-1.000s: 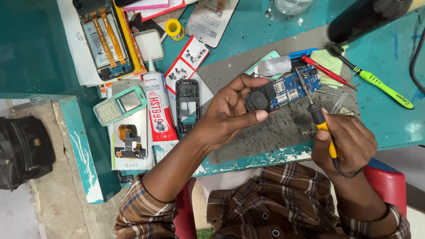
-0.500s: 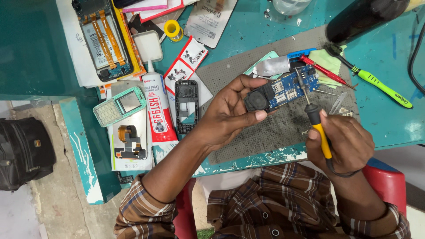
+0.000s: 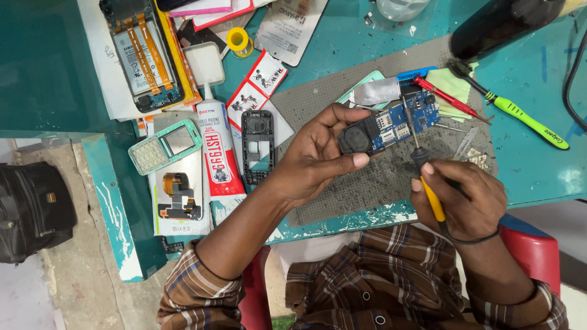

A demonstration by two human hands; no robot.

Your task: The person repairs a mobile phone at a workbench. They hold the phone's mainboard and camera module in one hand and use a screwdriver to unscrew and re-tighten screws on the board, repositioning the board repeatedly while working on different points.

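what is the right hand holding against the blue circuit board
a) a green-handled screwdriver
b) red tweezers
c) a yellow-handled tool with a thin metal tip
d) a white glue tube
c: the right hand grips a yellow-handled tool whose thin metal tip meets the blue circuit board held in the left hand; the green-handled screwdriver lies untouched on the table.

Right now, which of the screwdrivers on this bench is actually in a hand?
The yellow-handled screwdriver, gripped in the right hand, tip on the blue circuit board. The green-handled one and red-handled one lie untouched.
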